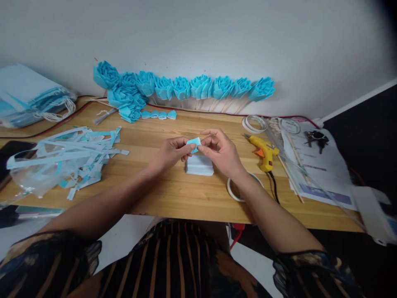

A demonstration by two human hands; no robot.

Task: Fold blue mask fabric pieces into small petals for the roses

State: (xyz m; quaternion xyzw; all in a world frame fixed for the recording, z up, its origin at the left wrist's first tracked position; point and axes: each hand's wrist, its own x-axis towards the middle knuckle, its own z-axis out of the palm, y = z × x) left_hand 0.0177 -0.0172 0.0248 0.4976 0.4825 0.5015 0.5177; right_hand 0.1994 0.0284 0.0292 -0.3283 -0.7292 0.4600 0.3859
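Between my two hands is a small folded piece of light blue fabric [194,144], pale along its upper edge. My left hand [173,152] pinches it from the left, thumb in front. Fingers of my right hand [218,150] close on its right side, the thumb and index finger near its edge. Just below the hands a stack of white fabric pieces [199,166] lies on the wooden table [161,186]. Several folded blue petals [159,114] lie in a row farther back.
Blue fabric flowers [203,87] on sticks lean along the wall. Fabric scraps [80,149] are heaped at left, near a bag of masks [27,97]. At right are a yellow glue gun [263,152], tape rolls [254,123], papers [313,165] and keys [316,138].
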